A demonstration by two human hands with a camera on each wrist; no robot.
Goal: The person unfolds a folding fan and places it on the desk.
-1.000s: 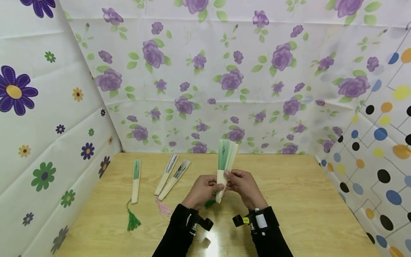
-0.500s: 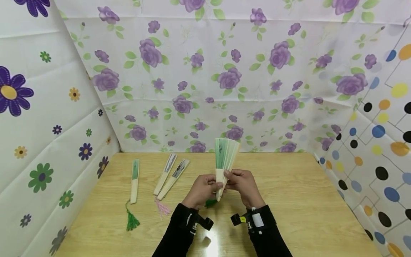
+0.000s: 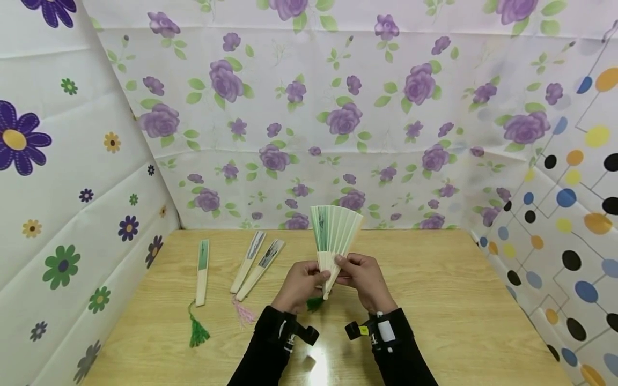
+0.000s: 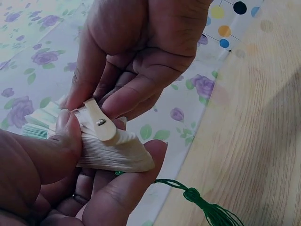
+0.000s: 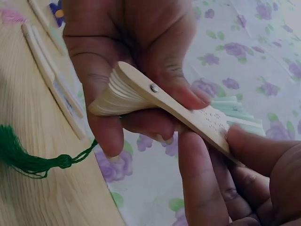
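Observation:
A pale green folding fan [image 3: 335,230] with cream ribs stands partly spread, upright above the table in the head view. My left hand [image 3: 301,284] grips its ribs low on the left side, thumb in front. On the right, my right hand [image 3: 364,279] pinches the outer rib between thumb and fingers. The metal rivet [image 4: 101,122] shows at the ribs' lower end in the left wrist view. From that end hangs a green tassel [image 5: 63,161]. In the right wrist view the outer guard [image 5: 174,110] has small pierced dots.
On the wooden table [image 3: 458,321] a folded green fan [image 3: 203,273] with a green tassel [image 3: 198,331] lies at left. Two folded fans, a left one [image 3: 248,261] and a right one [image 3: 261,269], lie beside it with a pink tassel [image 3: 243,312]. Flowered cloth [image 3: 299,134] stands behind.
The fan in my hands has spread wider, its left edge swinging leftward. My left hand has shifted slightly left with it. The folded fans on the table have not moved.

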